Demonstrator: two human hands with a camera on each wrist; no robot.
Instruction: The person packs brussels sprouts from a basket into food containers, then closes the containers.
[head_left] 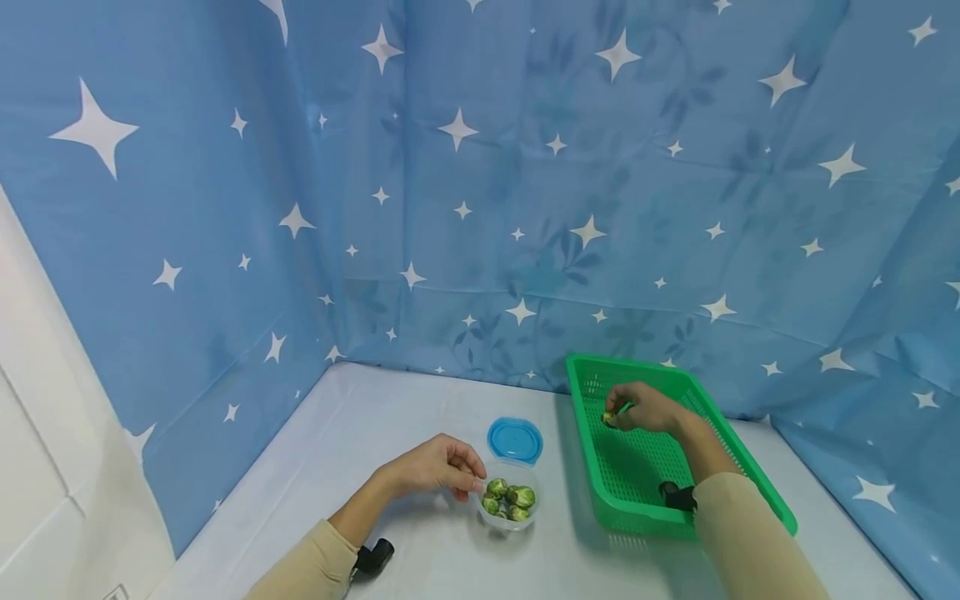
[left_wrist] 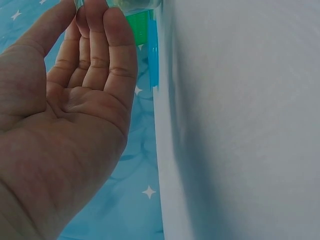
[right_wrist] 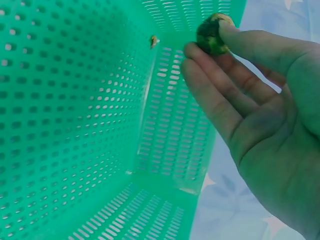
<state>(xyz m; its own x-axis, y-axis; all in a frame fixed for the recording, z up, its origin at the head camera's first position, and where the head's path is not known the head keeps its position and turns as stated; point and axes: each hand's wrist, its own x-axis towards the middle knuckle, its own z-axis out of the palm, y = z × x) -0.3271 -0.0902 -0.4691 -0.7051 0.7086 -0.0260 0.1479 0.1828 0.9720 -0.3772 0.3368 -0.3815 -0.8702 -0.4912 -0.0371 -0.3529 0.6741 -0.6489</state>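
My right hand pinches a Brussels sprout between thumb and fingertips. It is over the left part of the green plastic basket, inside the outline of its rim in the head view. My left hand grips the rim of a small clear plastic container between thumb and fingers, at its left side. Several green Brussels sprouts lie in that container. In the left wrist view, the thumb and fingertips meet at the top edge, partly cut off, with the container's side just beyond.
A blue lid lies on the white table behind the container. One small brownish scrap shows inside the basket. Behind the table hangs a blue curtain with white stars. Black wrist devices sit at both sleeves.
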